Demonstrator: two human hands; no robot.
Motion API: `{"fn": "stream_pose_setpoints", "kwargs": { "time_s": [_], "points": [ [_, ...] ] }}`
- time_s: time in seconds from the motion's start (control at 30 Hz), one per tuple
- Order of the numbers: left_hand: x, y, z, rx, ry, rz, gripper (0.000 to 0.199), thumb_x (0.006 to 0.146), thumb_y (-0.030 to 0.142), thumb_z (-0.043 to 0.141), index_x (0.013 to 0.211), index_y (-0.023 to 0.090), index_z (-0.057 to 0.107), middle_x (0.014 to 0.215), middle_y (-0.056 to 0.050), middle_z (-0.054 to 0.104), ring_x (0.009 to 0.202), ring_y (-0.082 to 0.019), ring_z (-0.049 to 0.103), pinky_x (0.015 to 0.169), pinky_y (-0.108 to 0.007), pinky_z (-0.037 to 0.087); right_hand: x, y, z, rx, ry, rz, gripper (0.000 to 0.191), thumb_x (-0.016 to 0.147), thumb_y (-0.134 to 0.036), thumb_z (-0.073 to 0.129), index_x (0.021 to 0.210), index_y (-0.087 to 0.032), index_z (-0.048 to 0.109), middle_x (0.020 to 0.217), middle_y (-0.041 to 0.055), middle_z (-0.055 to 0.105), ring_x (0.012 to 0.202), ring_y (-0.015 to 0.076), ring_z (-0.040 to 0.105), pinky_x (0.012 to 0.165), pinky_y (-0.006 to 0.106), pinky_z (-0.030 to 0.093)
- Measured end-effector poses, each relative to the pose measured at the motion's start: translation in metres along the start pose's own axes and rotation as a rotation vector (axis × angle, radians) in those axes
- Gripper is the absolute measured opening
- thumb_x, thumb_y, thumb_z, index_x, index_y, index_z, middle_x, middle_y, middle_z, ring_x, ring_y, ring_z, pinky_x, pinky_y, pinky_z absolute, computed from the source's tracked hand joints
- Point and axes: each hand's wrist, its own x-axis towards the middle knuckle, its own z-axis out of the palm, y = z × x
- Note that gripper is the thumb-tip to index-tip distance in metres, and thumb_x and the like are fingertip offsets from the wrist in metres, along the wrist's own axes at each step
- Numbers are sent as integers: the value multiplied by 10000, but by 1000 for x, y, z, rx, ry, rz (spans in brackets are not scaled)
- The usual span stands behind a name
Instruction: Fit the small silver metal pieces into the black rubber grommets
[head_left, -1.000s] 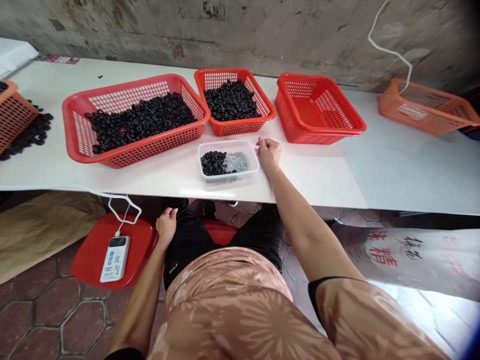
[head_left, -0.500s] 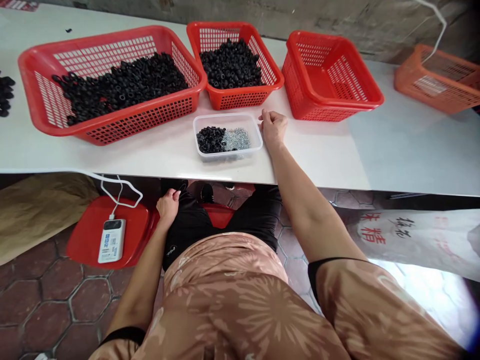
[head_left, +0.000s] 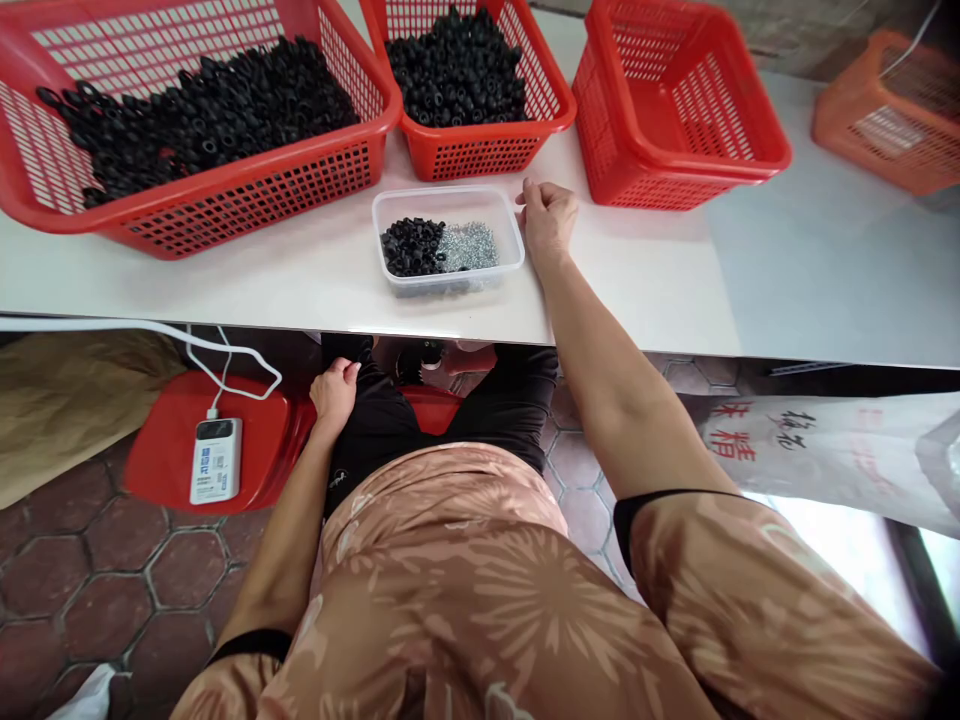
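Note:
My right hand [head_left: 550,215] rests on the white table just right of a clear plastic box [head_left: 450,285], its fingers curled and closed; whatever may be in them is hidden. The box holds small black parts [head_left: 411,246] on its left side and small silvery pieces [head_left: 469,246] on its right. Below the table edge, my left hand [head_left: 335,392] lies on my left thigh, fingers drawn together, with a tiny pale spot at the fingertips that is too small to make out.
Two red baskets [head_left: 255,190] [head_left: 487,140] of black parts stand behind the box. Another red basket [head_left: 675,165] and an orange basket [head_left: 892,120] are at the right. A power bank [head_left: 217,462] with a white cable lies on a red stool [head_left: 161,440].
The view has shifted, so the table and baskets appear larger and higher in the picture. Both hands keep about the same places and poses.

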Motion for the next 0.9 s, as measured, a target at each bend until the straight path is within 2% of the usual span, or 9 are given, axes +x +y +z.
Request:
{"fn": "stream_pose_setpoints", "kwargs": {
  "time_s": [0.23,0.47,0.63,0.83,0.9],
  "points": [
    [3,-4,1,41,-24,-2,406,1031,462,398,1193,219,680,1063,-164,760,945,-321,694,751,-345,434,-4,-7,-1,5,-6,-21,537,1017,-591,438,775,-153,634,660,-37,505,632,95,598,664,259,483],
    [7,-1,8,65,-49,1,448,1040,494,351,1204,222,666,1048,-158,761,944,-316,705,746,-341,440,-16,-44,-9,-10,-28,75,513,1008,-570,488,749,-157,648,593,-39,497,544,90,539,593,236,434],
    [12,1,8,98,-79,27,440,1043,472,360,1183,209,683,1002,-148,770,895,-297,717,737,-327,456,-23,-67,-13,-47,-78,166,454,967,-534,546,744,-159,672,550,-31,529,538,118,527,589,258,412],
    [22,8,13,125,-81,37,423,1044,415,381,1201,195,705,1017,-144,778,891,-275,731,747,-318,489,-26,-71,-16,-54,-128,209,497,917,-601,523,771,-163,706,571,1,595,555,148,535,583,271,399],
    [27,9,15,136,-79,23,437,1040,389,382,1098,148,742,980,-166,777,885,-277,736,755,-320,501,-26,-72,-17,-64,-152,223,499,904,-607,522,773,-163,710,576,8,604,557,152,532,575,270,389]
  ]
}}
